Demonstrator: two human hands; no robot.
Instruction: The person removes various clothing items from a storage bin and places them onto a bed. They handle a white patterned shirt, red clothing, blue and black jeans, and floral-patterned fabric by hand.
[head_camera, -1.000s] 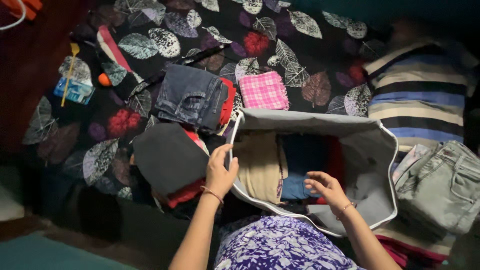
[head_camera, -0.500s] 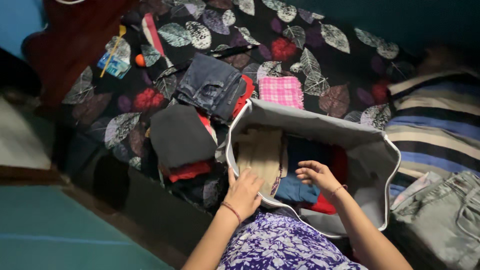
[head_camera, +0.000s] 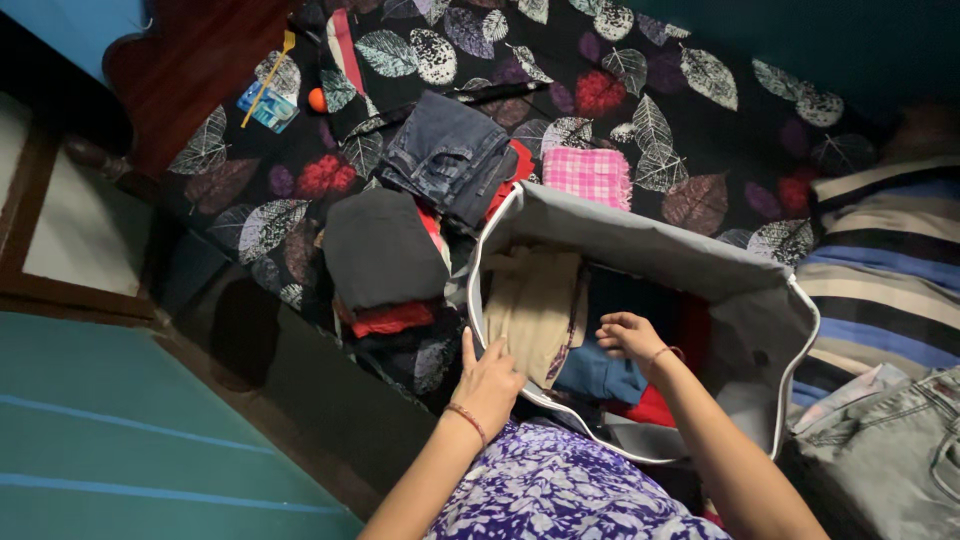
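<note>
Dark bedding (head_camera: 640, 90) printed with large pale and red leaves is spread across the upper part of the view, beside a teal floor (head_camera: 120, 440) at the lower left. On this bedding a grey fabric storage bag (head_camera: 640, 235) with a white-piped rim is placed, its mouth open toward the camera.

Inside the bag, folded clothes are stacked side by side: a beige garment (head_camera: 535, 300) at the left, a blue garment (head_camera: 600, 375) beside it, and a red garment (head_camera: 650, 408) at the near edge.

The left hand (head_camera: 490, 380) is laid at the near left rim of the bag, fingers extended onto the beige garment; nothing is gripped by it. The right hand (head_camera: 630, 335) is positioned inside the bag over the blue garment, fingers curled downward onto the clothes; whether cloth is pinched cannot be determined.

Outside the bag, to its left, a dark grey folded garment (head_camera: 380, 250) is stacked on a red item. Folded dark jeans (head_camera: 450, 150) are located behind it, and a pink checked cloth (head_camera: 590, 175) lies just beyond the bag's far wall. Pale grey jeans (head_camera: 890, 450) are seen at the lower right, near a striped cloth (head_camera: 890, 250).
</note>
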